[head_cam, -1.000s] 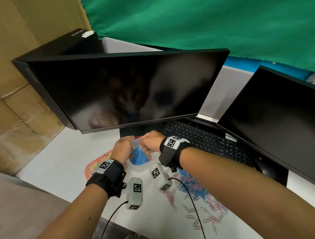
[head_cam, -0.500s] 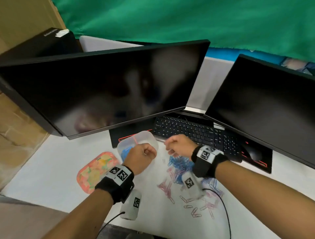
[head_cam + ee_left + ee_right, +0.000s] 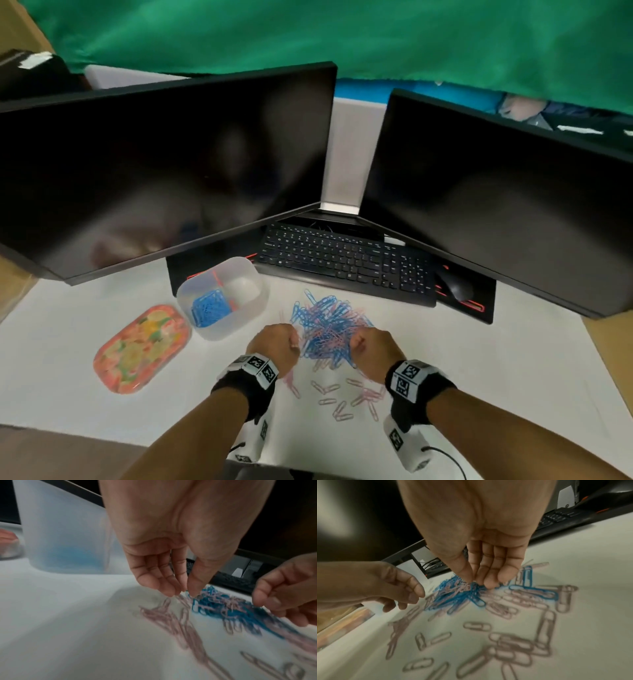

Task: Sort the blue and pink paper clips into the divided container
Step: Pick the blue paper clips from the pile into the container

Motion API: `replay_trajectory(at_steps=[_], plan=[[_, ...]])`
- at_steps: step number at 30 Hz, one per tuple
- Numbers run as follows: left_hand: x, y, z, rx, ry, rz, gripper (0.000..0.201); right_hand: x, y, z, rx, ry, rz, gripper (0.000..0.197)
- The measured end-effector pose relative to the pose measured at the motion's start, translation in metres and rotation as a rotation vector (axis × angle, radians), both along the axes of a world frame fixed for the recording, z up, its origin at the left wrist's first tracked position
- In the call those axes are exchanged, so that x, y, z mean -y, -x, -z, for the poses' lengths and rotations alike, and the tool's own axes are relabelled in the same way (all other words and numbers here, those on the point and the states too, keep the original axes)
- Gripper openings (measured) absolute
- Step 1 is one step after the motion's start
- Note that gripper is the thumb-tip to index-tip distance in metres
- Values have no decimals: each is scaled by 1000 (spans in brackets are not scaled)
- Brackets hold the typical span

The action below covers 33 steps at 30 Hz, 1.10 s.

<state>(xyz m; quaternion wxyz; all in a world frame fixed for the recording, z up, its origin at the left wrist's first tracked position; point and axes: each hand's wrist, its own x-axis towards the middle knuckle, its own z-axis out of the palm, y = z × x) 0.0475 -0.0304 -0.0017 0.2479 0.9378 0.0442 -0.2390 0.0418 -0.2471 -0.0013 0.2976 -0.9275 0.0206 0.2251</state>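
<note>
On the white surface (image 3: 479,359), a divided container (image 3: 251,274) holds blue clips in one compartment. Beside it, the mixed paper clips (image 3: 329,325) await sorting. Left hand (image 3: 275,344) reaches, fingers loosely together; right hand (image 3: 371,346) pinches a blue clip (image 3: 475,593), apparently bound for that compartment.

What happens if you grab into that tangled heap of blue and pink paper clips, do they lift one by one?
Probably not. The heap of paper clips is densely crisscrossed, so several may hook together and lift as a clump. They look thin and light, so a nudge would likely scatter them, like the loose pink clips nearby.
</note>
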Motion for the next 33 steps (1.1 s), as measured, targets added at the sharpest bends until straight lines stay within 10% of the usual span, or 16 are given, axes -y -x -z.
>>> replay_trajectory(at_steps=[33], plan=[[17, -7, 8, -28, -191, 132, 21, -14, 15, 5, 153, 258, -225, 20]])
